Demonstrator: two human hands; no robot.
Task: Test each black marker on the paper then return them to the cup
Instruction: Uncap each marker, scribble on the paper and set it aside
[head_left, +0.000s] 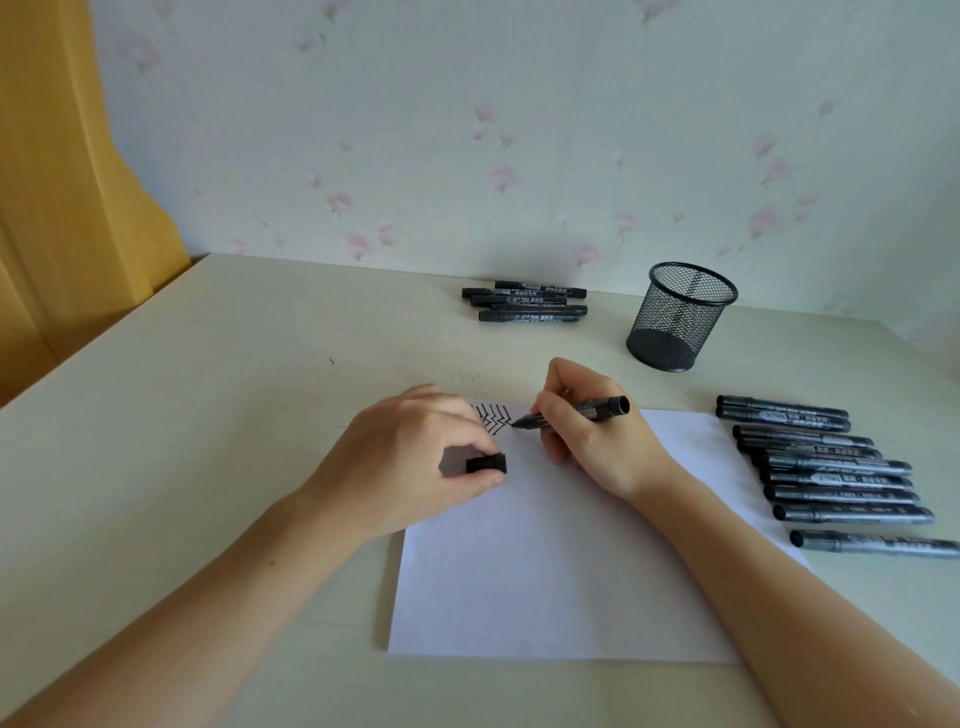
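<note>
One marker (582, 413) tip on paper (545, 571)

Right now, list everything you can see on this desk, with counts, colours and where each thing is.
Mesh pen cup: one, black, upright, far right of centre.
Markers by the wall: about five, black, capped, left of the cup.
Markers at right: about nine, black, capped, in a row beside the paper.
Paper: one white sheet, zigzag marks at its top.
Desk: cream.
Left hand: pinches a black cap.
Right hand: holds an uncapped marker, tip on paper.

Fifteen markers (831, 470), one cup (680, 317), one paper (561, 571)
</note>
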